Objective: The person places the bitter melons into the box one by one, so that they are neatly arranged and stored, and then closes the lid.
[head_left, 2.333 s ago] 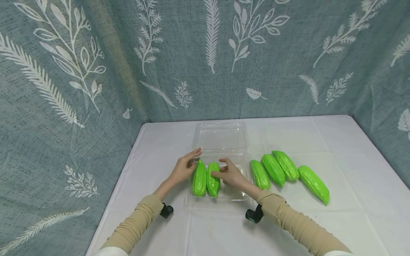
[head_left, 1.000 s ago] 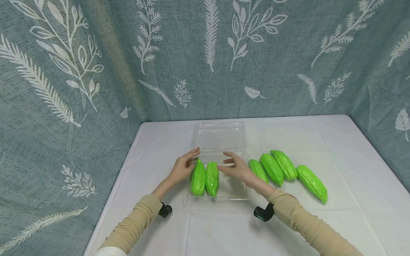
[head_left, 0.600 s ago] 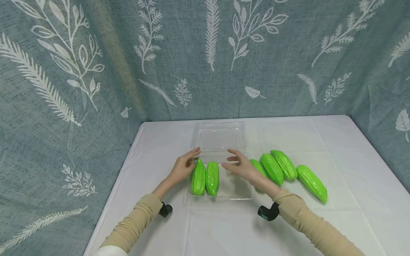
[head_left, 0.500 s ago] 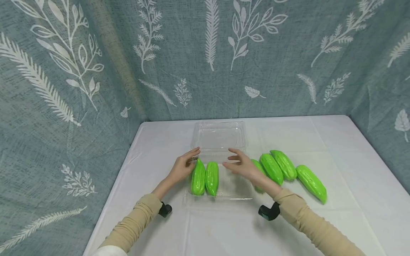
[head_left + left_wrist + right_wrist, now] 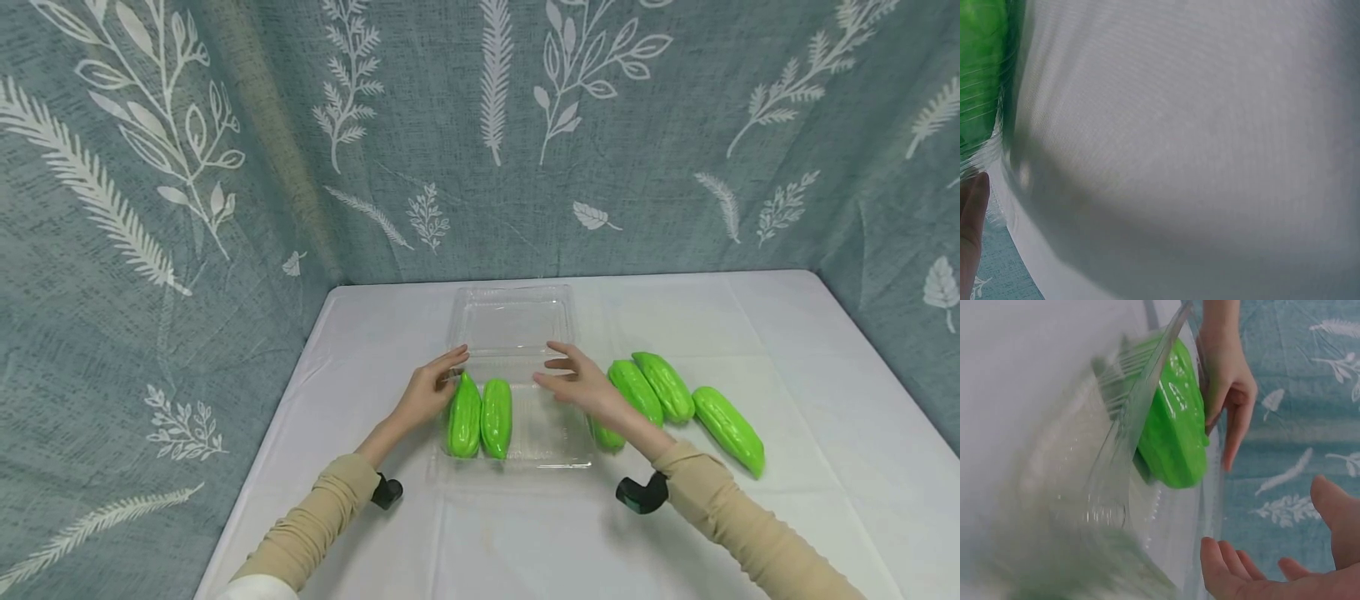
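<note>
Two glossy green bitter melons, the left one and the right one, lie side by side in the left part of a clear plastic clamshell box. My left hand rests at the box's left rim beside the left melon. In the left wrist view, a fingertip is against the box's ribbed corner. My right hand hovers over the box's right side, its fingers spread and holding nothing. The right wrist view shows that hand with parted thumb and fingers, near the box wall.
Right of the box, several more bitter melons lie on the white-covered table; the nearest is partly hidden by my right hand. The box's clear lid lies folded back. A patterned blue-green curtain surrounds the table's back and sides.
My right hand was on the right-hand melon in the box, then came off it and moved right and slightly away. The left hand and both boxed melons stay in place.
</note>
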Tool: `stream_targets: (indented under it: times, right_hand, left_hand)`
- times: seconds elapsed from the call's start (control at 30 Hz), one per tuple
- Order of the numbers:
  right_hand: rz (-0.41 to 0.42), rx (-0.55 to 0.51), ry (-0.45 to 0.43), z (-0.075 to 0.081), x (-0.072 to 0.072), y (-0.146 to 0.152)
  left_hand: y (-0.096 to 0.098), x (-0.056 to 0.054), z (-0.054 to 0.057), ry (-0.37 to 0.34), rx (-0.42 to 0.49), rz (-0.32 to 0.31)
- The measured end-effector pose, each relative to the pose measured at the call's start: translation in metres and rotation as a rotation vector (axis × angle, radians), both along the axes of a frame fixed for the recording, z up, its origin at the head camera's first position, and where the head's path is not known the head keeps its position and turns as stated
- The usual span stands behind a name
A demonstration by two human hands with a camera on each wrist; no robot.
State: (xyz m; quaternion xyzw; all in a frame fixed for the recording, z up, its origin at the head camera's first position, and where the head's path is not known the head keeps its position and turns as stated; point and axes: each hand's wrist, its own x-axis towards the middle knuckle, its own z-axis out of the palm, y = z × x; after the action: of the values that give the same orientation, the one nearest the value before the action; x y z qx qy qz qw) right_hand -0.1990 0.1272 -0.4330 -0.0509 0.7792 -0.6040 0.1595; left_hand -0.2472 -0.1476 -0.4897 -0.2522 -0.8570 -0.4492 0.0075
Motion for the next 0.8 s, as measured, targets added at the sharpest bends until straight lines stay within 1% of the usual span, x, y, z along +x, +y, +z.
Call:
stream_targets:
  times: [0.13,0.27,0.53,0.8]
  right_hand:
    - [-0.004,0.003,0.011,0.0,-0.001,0.007]
    - [-0.019,-0.005,0.005,0.0,-0.001,0.015]
    - [-0.041,-0.038,-0.01,0.006,0.001,0.029]
    - [-0.07,-0.03,-0.002,0.011,0.003,0.04]
  left_hand:
    - [0.001,0.0,-0.001,0.003,-0.005,0.001]
    - [0.001,0.001,-0.001,0.003,-0.003,0.001]
    - [0.001,0.0,-0.003,0.011,0.0,-0.006]
    - [0.001,-0.001,0.0,0.01,-0.016,0.001]
